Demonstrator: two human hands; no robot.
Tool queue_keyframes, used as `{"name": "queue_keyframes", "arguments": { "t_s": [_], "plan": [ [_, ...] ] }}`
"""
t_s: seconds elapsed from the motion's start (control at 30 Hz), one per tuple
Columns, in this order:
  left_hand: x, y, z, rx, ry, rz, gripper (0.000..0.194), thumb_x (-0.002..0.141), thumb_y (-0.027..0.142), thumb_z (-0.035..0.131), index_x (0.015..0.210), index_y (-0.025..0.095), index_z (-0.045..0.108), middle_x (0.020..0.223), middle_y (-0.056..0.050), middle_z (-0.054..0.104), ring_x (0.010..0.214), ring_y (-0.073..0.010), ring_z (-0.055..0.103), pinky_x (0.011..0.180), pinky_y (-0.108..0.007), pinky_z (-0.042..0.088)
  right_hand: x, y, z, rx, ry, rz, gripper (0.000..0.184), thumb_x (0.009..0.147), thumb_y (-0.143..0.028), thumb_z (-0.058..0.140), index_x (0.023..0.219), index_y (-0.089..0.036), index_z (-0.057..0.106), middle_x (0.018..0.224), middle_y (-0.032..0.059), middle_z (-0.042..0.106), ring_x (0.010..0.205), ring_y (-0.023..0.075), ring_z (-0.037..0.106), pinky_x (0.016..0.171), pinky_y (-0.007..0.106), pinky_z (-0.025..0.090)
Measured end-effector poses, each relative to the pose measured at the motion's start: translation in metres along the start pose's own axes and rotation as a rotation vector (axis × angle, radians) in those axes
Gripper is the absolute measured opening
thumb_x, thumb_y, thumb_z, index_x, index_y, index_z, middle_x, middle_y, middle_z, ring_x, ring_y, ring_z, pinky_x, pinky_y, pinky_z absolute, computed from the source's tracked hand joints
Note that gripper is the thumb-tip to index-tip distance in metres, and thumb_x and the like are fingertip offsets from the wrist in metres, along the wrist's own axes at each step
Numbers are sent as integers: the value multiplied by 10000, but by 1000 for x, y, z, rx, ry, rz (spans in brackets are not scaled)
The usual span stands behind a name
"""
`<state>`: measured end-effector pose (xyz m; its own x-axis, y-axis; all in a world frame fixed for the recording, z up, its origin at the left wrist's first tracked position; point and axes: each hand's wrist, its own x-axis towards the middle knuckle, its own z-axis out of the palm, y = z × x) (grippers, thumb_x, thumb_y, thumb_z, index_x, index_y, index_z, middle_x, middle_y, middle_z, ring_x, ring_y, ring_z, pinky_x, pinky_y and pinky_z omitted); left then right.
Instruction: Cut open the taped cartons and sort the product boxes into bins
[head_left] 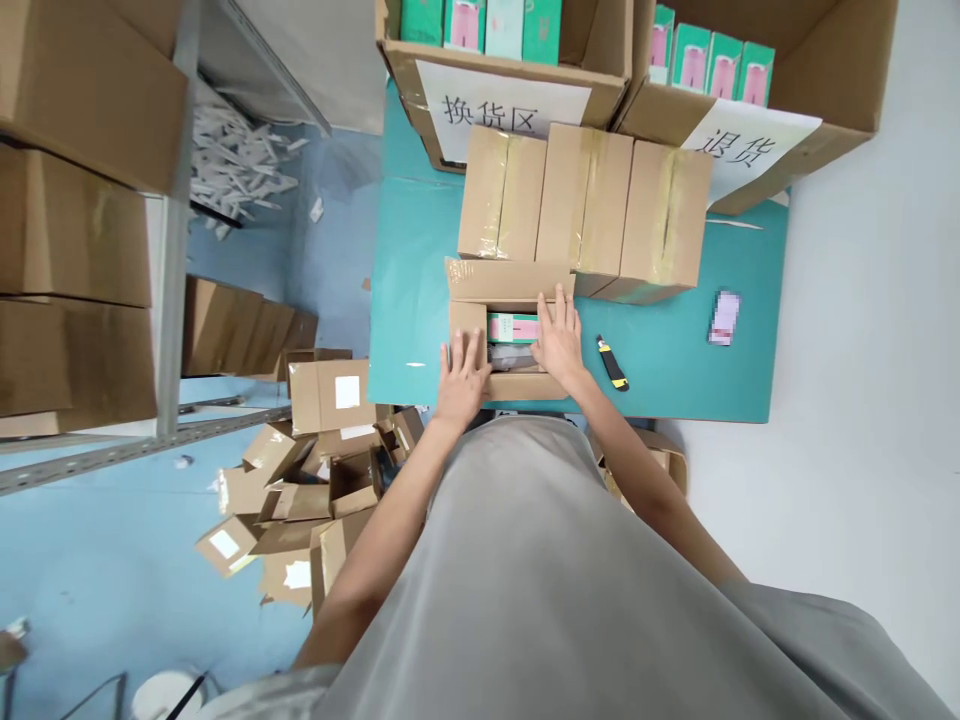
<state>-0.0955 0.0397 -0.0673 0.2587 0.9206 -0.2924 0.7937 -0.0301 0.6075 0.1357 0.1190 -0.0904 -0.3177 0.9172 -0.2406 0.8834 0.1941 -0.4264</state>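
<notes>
An opened cardboard box (pixel 517 280) sits at the near edge of the green table, its flaps folded out. Inside it lies a green-and-pink product box (pixel 513 328), beside something greyish that I cannot make out. My left hand (pixel 463 382) rests with fingers spread on the left flap. On the right side of the box, my right hand (pixel 559 337) has its fingers stretched over the right flap and partly hides it. To the right of that hand lies a black-and-yellow utility knife (pixel 613 363).
Three taped cartons (pixel 585 205) stand just behind the opened box. Farther back are two large labelled boxes (pixel 517 100) holding green-and-pink packages. A blurred pink-white item (pixel 724 318) lies at the right. Discarded cartons (pixel 315 490) cover the floor at left, near a metal shelf (pixel 176 250).
</notes>
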Motion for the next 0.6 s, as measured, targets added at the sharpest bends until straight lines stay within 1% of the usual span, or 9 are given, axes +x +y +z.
{"name": "queue_keyframes", "arguments": {
  "t_s": [0.07,0.13,0.2,0.3,0.37,0.43,0.47,0.53,0.6],
  "plan": [
    [-9,2,-12,51,1,48,778,948,421,828,1662,231,580,1935,-171,173,1809,-452,8,1413,-781,2,-11,10,-10,55,85,57,1123,924,-353,808,1847,-150,202,1917,274,119,1781,472,151,1382,721,301],
    [-25,2,-28,118,27,53,758,898,458,903,1574,237,641,1947,-164,98,1801,-467,-65,1413,-790,5,-28,26,-19,113,180,103,949,1001,-338,701,1834,-188,270,1897,240,227,1765,420,240,1389,671,341],
    [-41,-3,-42,177,76,-13,724,878,467,938,1504,223,668,1950,-174,20,1791,-482,-125,1412,-797,16,-48,45,-24,153,253,128,817,1054,-324,605,1814,-209,328,1851,210,350,1731,370,331,1400,640,345],
    [-56,-16,-55,186,151,-160,699,910,486,916,1484,184,654,1944,-213,-19,1784,-497,-156,1418,-781,16,-76,73,-21,196,308,204,730,1074,-359,573,1767,-195,411,1747,203,503,1648,338,454,1389,603,379],
    [-57,-28,-54,128,169,-219,739,907,532,912,1491,171,637,1938,-241,25,1782,-520,-139,1409,-794,2,-90,83,-14,217,312,274,701,1071,-388,583,1724,-165,460,1680,223,558,1590,347,508,1364,602,407],
    [-54,-37,-46,58,178,-236,793,901,586,904,1505,161,617,1924,-271,92,1782,-552,-86,1392,-821,11,-99,86,-7,226,318,354,680,1072,-402,590,1688,-135,488,1632,252,573,1560,373,520,1341,625,414],
    [-51,-40,-42,36,184,-234,807,910,607,887,1515,152,607,1911,-289,135,1780,-567,-38,1383,-832,35,-101,84,-6,221,329,397,668,1073,-406,597,1672,-126,499,1613,266,569,1554,391,512,1330,646,411],
    [-44,-42,-33,25,203,-227,776,952,615,832,1524,141,609,1860,-316,265,1757,-591,104,1364,-836,123,-103,77,-5,193,352,462,608,1080,-398,606,1621,-129,545,1565,278,566,1527,425,499,1299,684,412],
    [-35,-38,-26,39,193,-206,632,1017,549,757,1498,152,654,1743,-308,459,1687,-589,285,1338,-815,228,-100,67,-8,148,331,458,455,1100,-331,565,1510,-149,644,1478,258,602,1449,425,531,1257,674,445]
  ]
}}
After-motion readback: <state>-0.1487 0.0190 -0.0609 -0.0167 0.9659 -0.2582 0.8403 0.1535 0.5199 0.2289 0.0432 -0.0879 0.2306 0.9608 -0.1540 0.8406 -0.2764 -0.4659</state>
